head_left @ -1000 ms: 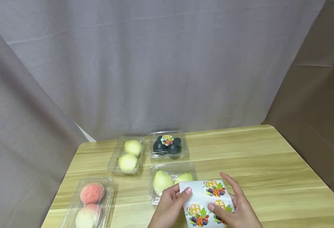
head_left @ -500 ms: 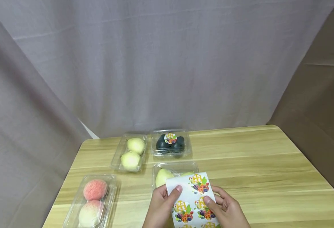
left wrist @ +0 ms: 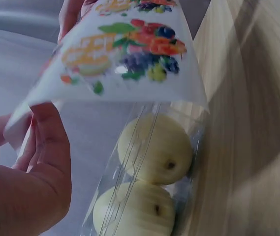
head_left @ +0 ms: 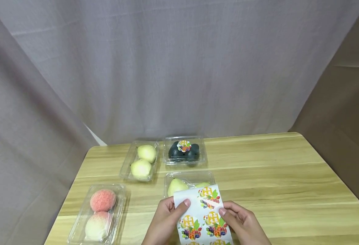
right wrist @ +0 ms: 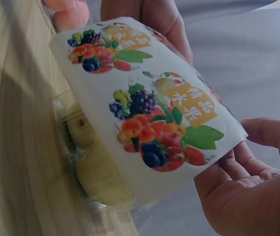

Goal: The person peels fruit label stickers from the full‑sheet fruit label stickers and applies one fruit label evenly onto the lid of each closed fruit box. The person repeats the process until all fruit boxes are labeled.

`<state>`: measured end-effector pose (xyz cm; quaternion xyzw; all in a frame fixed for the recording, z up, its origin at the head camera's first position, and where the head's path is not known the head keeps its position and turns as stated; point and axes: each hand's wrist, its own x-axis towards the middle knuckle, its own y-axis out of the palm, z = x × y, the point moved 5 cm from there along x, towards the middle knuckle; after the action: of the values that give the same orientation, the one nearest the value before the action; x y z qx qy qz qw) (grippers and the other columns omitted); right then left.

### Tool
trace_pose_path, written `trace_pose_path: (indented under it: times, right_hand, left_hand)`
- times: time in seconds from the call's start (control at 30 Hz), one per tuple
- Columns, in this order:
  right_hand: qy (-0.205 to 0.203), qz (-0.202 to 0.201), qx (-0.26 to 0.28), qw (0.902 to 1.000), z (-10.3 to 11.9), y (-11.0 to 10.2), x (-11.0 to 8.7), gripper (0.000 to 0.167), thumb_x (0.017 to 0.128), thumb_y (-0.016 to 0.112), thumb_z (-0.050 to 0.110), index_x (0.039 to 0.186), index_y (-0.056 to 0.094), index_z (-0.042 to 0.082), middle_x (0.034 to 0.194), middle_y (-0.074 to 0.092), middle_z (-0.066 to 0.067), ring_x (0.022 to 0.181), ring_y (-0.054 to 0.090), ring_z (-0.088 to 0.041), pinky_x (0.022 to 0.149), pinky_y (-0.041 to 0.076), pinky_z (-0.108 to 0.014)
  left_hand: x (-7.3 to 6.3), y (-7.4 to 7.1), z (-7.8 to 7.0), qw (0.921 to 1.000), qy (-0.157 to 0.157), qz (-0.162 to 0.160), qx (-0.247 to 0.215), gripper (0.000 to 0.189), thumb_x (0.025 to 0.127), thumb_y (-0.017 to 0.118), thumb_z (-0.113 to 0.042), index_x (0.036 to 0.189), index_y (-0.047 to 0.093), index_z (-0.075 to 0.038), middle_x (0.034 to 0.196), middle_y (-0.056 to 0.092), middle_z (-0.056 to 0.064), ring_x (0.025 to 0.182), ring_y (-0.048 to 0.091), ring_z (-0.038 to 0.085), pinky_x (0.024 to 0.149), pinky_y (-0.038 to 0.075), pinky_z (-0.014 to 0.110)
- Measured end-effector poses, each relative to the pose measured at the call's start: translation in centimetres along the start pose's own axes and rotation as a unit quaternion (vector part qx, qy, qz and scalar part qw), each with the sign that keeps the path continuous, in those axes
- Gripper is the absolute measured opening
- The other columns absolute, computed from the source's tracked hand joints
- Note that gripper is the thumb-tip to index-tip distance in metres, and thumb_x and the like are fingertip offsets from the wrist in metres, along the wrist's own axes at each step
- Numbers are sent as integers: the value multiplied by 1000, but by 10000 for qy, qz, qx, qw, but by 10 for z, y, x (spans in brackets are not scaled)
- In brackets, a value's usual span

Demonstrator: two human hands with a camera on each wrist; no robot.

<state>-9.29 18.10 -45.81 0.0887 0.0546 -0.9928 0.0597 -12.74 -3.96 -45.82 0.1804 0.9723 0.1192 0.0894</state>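
Note:
In the head view a white sheet of fruit stickers (head_left: 185, 194) is held up over the near part of the table. My left hand (head_left: 167, 216) pinches its left edge, thumb on the printed face. On the opposite edge my right hand (head_left: 242, 221) grips the sheet, with its thumb near a sticker. The right wrist view shows the sheet curving between both hands, printed with bright fruit pictures. Just behind it sits a clear box of pears (head_left: 177, 186), partly hidden by the sheet; two pears (left wrist: 154, 150) show below the sheet in the left wrist view.
A clear box with dark fruit (head_left: 184, 153) at the back bears a round fruit sticker (head_left: 184, 146). Left of it lies another box of pears (head_left: 141, 169). A box of peaches (head_left: 102, 200) is at the front left. Grey cloth (head_left: 179, 68) hangs behind the wooden table (head_left: 274, 177).
Both hands have brought the sheet leftward and turned it slightly, covering more of the near pear box. The right index finger, raised before, now lies behind the sheet's edge. The view has shifted slightly.

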Motion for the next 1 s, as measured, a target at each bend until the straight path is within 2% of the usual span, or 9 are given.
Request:
trace_pose_path:
  times: [0.33, 0.47, 0.53, 0.6, 0.7, 0.77, 0.83, 0.9, 1.0]
  right_hand:
    - [145, 73, 157, 9997, -2, -3, -2, 28, 110, 56, 21, 120, 64, -4, 81, 60, 3, 68, 50, -7, 60, 47, -21]
    - [176, -254, 73, 9995, -1, -3, -3, 25, 108, 60, 19, 117, 67, -3, 82, 63, 3, 66, 51, -7, 58, 46, -20]
    - [116, -558, 37, 9984, 0, -2, -4, 21, 107, 62, 16, 114, 69, -2, 78, 62, 3, 62, 50, -9, 56, 45, -21]
    - [33, -880, 55, 9961, 2, -1, -6, 17, 105, 64, 13, 110, 70, -2, 71, 56, 2, 56, 45, -10, 51, 41, -22]
    - [48, -1266, 128, 9919, 3, 3, -8, 13, 103, 67, 11, 106, 72, -1, 68, 55, 0, 55, 47, -12, 51, 43, -23]
    - [127, -1414, 230, 9896, 3, 5, -9, 13, 102, 69, 11, 106, 73, -1, 73, 62, -1, 60, 55, -11, 54, 50, -23]
    - [119, -1430, 289, 9892, 3, 7, -10, 14, 101, 69, 10, 107, 73, -2, 80, 69, -2, 68, 63, -11, 60, 57, -25]
    - [-48, -1308, 388, 9906, 4, 9, -10, 15, 101, 68, 7, 109, 72, -5, 87, 74, -5, 76, 71, -13, 65, 62, -28]
    - [-355, -1109, 559, 9916, 5, 13, -11, 17, 102, 67, 4, 111, 71, -9, 90, 77, -8, 81, 75, -16, 70, 65, -33]
  left_hand:
    - [1, 0, 1, 9993, -170, 303, -110, 37, 105, 65, -17, 126, 64, 14, 106, 78, 18, 87, 78, 16, 77, 64, 29]
    - [1, -1, -6, 9988, 118, -166, 453, 41, 102, 68, -14, 131, 58, 13, 110, 75, 22, 90, 76, 19, 78, 63, 27]
    - [0, 0, -12, 9896, 428, -719, 1166, 51, 99, 72, -17, 139, 53, 7, 122, 68, 17, 96, 70, 19, 79, 61, 25]
    - [-5, 3, -21, 9616, 956, -1390, 2164, 61, 95, 77, -18, 145, 49, 0, 131, 60, 12, 108, 62, 18, 85, 58, 27]
    - [-15, 15, -36, 8810, 1961, -2122, 3746, 62, 87, 85, -19, 141, 57, -10, 132, 57, 3, 114, 54, 17, 89, 55, 34]
    - [-22, 28, -44, 8229, 2815, -2153, 4442, 49, 83, 88, -17, 128, 68, -13, 123, 63, -3, 112, 57, 13, 89, 55, 34]
    - [-27, 41, -49, 7802, 3552, -1852, 4805, 34, 82, 89, -17, 113, 74, -17, 110, 68, -8, 100, 61, 8, 84, 55, 28]
    - [-30, 52, -51, 7558, 4025, -1491, 4945, 21, 85, 88, -18, 103, 76, -19, 100, 69, -11, 90, 61, 5, 78, 52, 21]
    - [-30, 60, -51, 7411, 4258, -1230, 5043, 12, 90, 84, -22, 100, 77, -20, 95, 70, -11, 85, 62, 5, 77, 50, 17]
